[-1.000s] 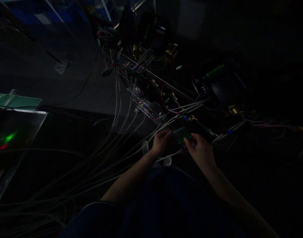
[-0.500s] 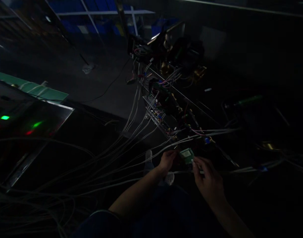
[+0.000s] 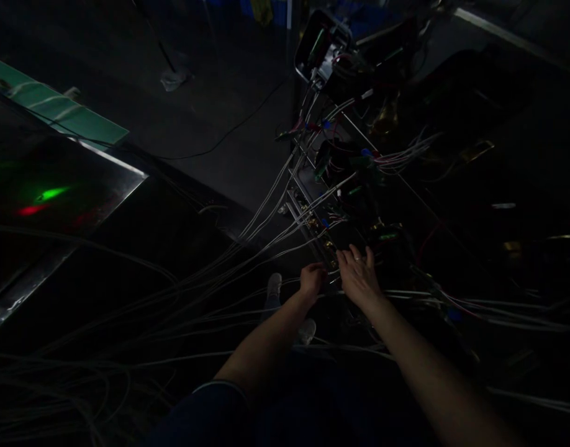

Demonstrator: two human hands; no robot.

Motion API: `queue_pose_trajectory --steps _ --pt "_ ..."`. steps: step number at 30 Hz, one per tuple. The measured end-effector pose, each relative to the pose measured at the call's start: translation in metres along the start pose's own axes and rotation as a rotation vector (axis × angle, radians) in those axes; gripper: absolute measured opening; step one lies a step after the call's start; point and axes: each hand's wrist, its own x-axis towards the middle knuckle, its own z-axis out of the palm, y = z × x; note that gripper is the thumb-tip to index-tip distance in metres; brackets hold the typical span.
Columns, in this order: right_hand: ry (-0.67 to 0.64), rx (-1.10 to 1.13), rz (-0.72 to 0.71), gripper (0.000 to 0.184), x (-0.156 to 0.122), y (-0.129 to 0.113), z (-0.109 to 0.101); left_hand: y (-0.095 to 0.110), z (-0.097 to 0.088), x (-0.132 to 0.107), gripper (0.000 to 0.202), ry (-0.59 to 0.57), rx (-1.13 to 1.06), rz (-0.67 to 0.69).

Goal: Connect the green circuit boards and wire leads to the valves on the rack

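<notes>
The scene is very dark. My left hand (image 3: 313, 279) is closed beside the metal frame (image 3: 305, 220); whatever its curled fingers hold, if anything, is hidden in shadow. Just to its right, my right hand (image 3: 357, 273) reaches over the frame's near end with its fingers spread, a ring on one of them. Between the two hands shows a short pale wire end (image 3: 332, 282). Thin white cables (image 3: 275, 241) run from the frame down to the lower left, and one cable (image 3: 387, 293) passes behind my right wrist.
An open black housing (image 3: 308, 53) with wiring stands at the frame's far end. On the left lie a shiny metal-edged surface (image 3: 126, 177) with red and green reflections and a green strip (image 3: 75, 115). My shoes (image 3: 274, 284) are below, among trailing cables.
The small green circuit board between my hands is no longer visible. My right hand has moved left and up with its fingers spreading. The view has shifted, bringing the frame closer.
</notes>
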Motion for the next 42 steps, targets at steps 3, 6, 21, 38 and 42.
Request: queue_pose_trajectory --steps 3,6,21,38,42 --pt "-0.146 -0.043 0.041 0.037 0.013 0.005 0.005 0.004 0.006 0.012 0.015 -0.032 -0.072 -0.073" --pt "-0.093 0.080 0.155 0.035 0.011 0.016 0.005 0.004 0.011 0.013 0.011 -0.089 -0.160 -0.154" --pt "0.315 0.542 0.345 0.055 -0.028 0.029 -0.018 0.041 0.018 -0.024 0.019 -0.334 -0.274 0.028" --pt "0.439 0.402 0.344 0.042 -0.021 0.032 -0.031 0.039 0.037 -0.032 0.034 -0.291 -0.141 0.223" --pt "0.454 0.405 0.342 0.038 -0.021 0.032 -0.030 0.038 0.036 -0.030 0.036 -0.279 -0.133 0.234"
